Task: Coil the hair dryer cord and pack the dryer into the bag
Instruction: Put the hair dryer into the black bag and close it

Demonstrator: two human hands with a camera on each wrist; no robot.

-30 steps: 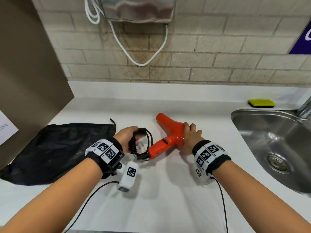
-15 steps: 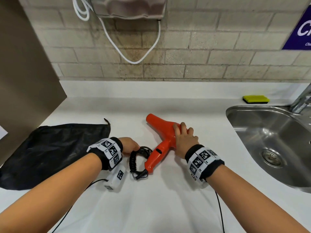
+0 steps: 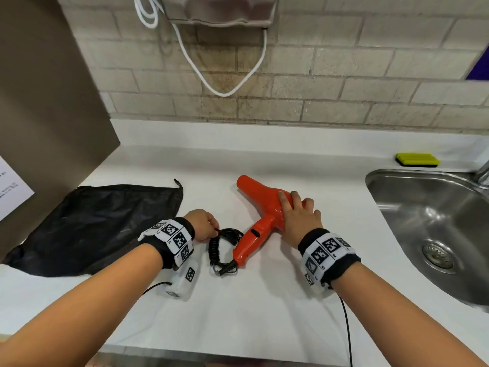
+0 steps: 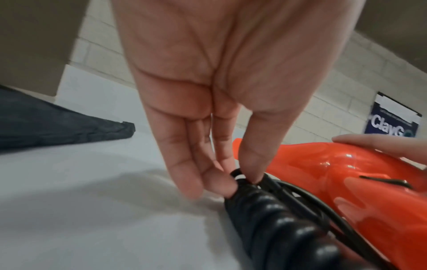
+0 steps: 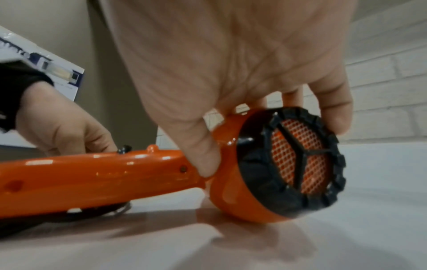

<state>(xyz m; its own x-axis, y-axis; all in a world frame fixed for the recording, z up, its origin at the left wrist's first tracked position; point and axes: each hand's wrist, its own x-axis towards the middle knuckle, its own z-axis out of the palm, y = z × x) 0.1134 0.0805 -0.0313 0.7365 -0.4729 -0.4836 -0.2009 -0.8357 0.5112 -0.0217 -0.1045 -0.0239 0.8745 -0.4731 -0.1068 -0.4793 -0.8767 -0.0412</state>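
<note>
Hair dryer [image 3: 264, 210], bright orange, lies on its side on the white counter [image 3: 251, 308], nozzle pointing up and left toward the tiled wall, handle slanting down toward the person. The right hand [image 3: 299, 218] is draped over the dryer's rear body; in the right wrist view its thumb [image 5: 203, 151] presses the joint where handle meets barrel, and one finger [image 5: 335, 109] curls round the black intake grille [image 5: 300, 160], so the hand grips the dryer's back end against the counter.

Just left of the handle sits the black cord [image 3: 221, 250], gathered into a loose loop of spiral coils and straight strands, its lower end meeting the butt of the handle. The left hand [image 3: 202, 226] has its fingers pointed down at the top of that loop; the left wrist view shows the thumb [image 4: 254, 164] and a fingertip pinching a small turn of cord [image 4: 272, 219], the remaining fingers held straight beside it. The plug itself seems to lie at the bottom of the loop, though the picture is too small there to be sure.

Further left, apart from the cord, a black drawstring bag [image 3: 98, 223] lies flat and crumpled on the counter, its mouth facing the dryer; nothing can be seen inside it. On the right, a steel sink [image 3: 391, 189] is set into the counter, and a yellow sponge [image 3: 417, 159] rests on the ledge behind it.
</note>
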